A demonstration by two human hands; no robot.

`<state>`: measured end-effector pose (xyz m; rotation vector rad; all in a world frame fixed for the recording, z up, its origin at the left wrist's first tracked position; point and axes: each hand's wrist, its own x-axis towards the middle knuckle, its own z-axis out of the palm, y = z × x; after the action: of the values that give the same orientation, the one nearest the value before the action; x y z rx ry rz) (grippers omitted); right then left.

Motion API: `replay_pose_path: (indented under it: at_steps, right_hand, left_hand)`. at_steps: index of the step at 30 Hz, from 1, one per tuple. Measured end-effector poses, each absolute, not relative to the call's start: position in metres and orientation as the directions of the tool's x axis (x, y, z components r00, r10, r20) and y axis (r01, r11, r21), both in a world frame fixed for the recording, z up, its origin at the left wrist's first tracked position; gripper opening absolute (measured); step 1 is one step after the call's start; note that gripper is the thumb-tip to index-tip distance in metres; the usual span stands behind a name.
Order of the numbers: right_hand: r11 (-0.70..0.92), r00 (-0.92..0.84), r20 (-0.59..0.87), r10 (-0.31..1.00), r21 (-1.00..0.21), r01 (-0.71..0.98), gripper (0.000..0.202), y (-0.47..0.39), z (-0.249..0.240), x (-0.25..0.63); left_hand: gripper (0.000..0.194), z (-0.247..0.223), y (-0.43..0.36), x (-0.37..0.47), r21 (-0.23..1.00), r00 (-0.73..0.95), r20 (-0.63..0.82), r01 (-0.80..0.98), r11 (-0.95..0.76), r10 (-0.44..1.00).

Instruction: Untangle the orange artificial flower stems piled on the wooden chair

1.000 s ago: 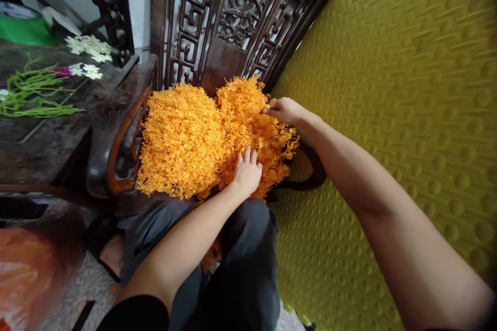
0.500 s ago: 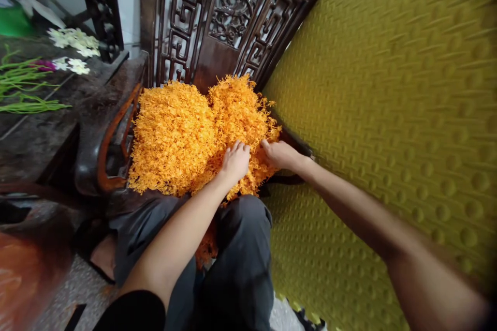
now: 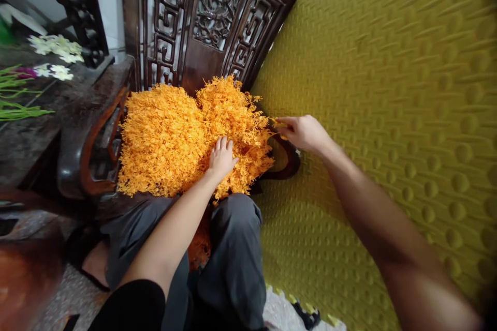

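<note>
Two bushy mounds of small orange flowers sit side by side on a dark wooden chair. The left mound is the denser and more even one; the right mound is looser, with sprigs sticking out on its right side. My left hand lies on the front of the right mound, fingers stretched out and thumb apart. Just off that mound's right edge, my right hand is closed in a pinch on a thin orange flower sprig. Its far fingers are partly hidden.
The chair's carved back rises behind the flowers, with a curved armrest at left. A yellow-green foam mat stands upright along the right. White flowers and green stems lie on a dark surface at left.
My right hand has moved right and up, away from the right mound, with a sprig in its fingers. My left hand has opened flatter on the flowers. The view has shifted slightly.
</note>
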<state>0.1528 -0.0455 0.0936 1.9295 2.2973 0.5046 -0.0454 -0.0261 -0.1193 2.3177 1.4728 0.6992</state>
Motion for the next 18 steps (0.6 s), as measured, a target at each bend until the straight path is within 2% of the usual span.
replay_pose_path:
  at_steps: [3,5,7,9,11,13,15,17,18]
  right_hand:
    - [0.083,-0.080,0.274,0.958,0.002,0.997,0.050,-0.039,0.097,0.148]
    - [0.023,0.019,0.330,0.944,-0.122,0.992,0.056,-0.035,0.095,0.146]
    - [-0.019,0.046,0.388,0.921,-0.073,0.997,0.059,-0.035,0.088,0.142]
    - [-0.032,-0.025,0.471,0.882,0.112,0.993,0.060,-0.044,0.076,0.135]
    - [0.019,-0.161,0.499,0.852,0.277,0.961,0.052,-0.061,0.059,0.125]
    - [0.151,-0.271,0.383,0.883,0.315,0.937,0.042,-0.083,0.037,0.116]
    - [0.257,-0.302,0.144,0.943,0.264,0.930,0.036,-0.101,0.010,0.111]
    - [0.246,-0.245,-0.031,0.969,0.217,0.945,0.037,-0.111,-0.017,0.114]
    - [0.218,-0.210,-0.058,0.976,0.185,0.958,0.043,-0.114,-0.029,0.118]
  left_hand:
    - [0.071,-0.122,-0.026,-0.043,0.490,0.345,0.234,0.766,-0.417,0.909]
    - [0.071,-0.122,-0.025,-0.043,0.495,0.340,0.235,0.764,-0.413,0.911]
    - [0.071,-0.119,-0.023,-0.044,0.510,0.362,0.217,0.750,-0.422,0.907]
    - [0.067,-0.112,-0.020,-0.048,0.531,0.408,0.188,0.723,-0.442,0.893]
    - [0.054,-0.102,-0.018,-0.055,0.557,0.439,0.188,0.690,-0.463,0.879]
    - [0.040,-0.090,-0.019,-0.063,0.574,0.423,0.241,0.664,-0.479,0.874]
    - [0.034,-0.080,-0.023,-0.069,0.566,0.399,0.300,0.656,-0.499,0.866]
    - [0.034,-0.073,-0.030,-0.071,0.541,0.404,0.318,0.665,-0.514,0.858]
    - [0.033,-0.071,-0.034,-0.070,0.528,0.418,0.310,0.671,-0.520,0.854]
